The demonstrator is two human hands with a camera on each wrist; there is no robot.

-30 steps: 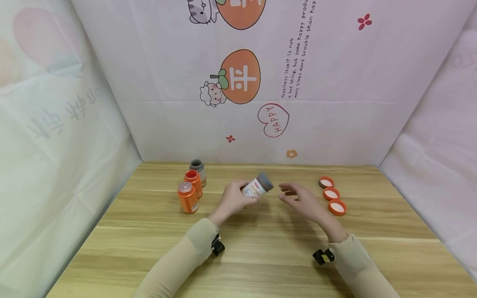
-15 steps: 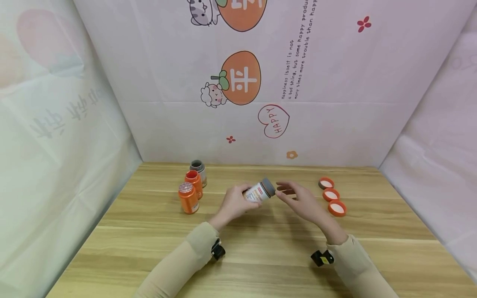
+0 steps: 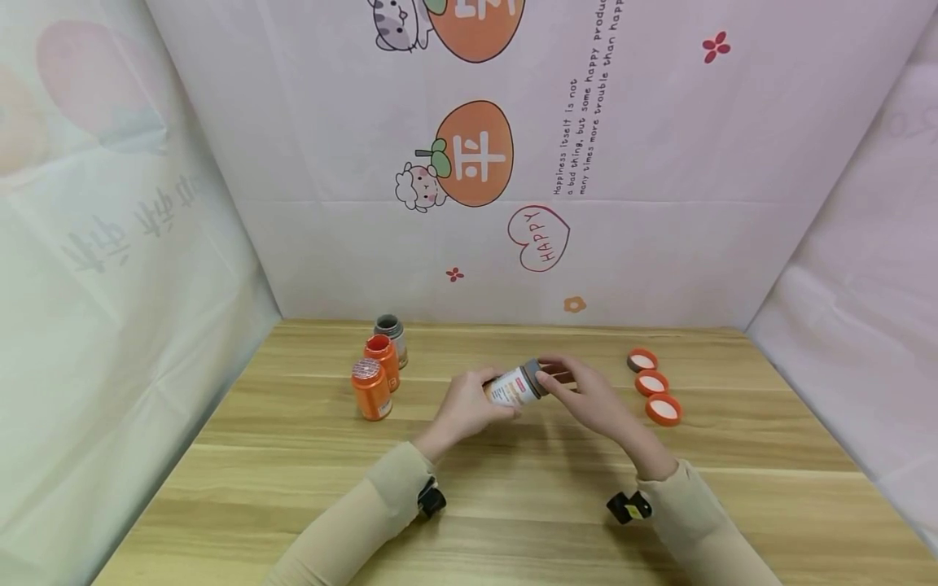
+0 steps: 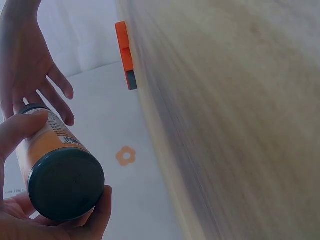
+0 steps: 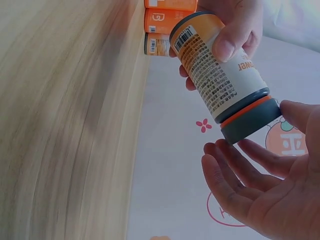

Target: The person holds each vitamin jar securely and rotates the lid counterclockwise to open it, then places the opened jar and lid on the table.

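A white and orange supplement bottle (image 3: 507,391) with a dark grey cap (image 3: 533,376) is held tilted above the table, its capped end pointing right. My left hand (image 3: 466,407) grips the bottle's body. In the left wrist view the dark base of the bottle (image 4: 66,185) faces the camera. My right hand (image 3: 592,399) has its thumb and fingers on opposite sides of the cap. The right wrist view shows the thumb touching the cap's edge (image 5: 252,120), which has an orange ring under it. The fingers (image 5: 250,170) are slightly bent.
At the left stand an open grey bottle (image 3: 399,340), an open orange bottle (image 3: 388,366) and an orange bottle with a silvery top (image 3: 372,397). Three caps lie in a row at the right, inner sides up, the nearest cap (image 3: 664,409) orange. A printed cloth (image 3: 330,244) hangs behind the table.
The left hand has brought the bottle right and slightly down, tilting it further. My right hand has moved a little left, and its thumb and fingers now meet the cap.
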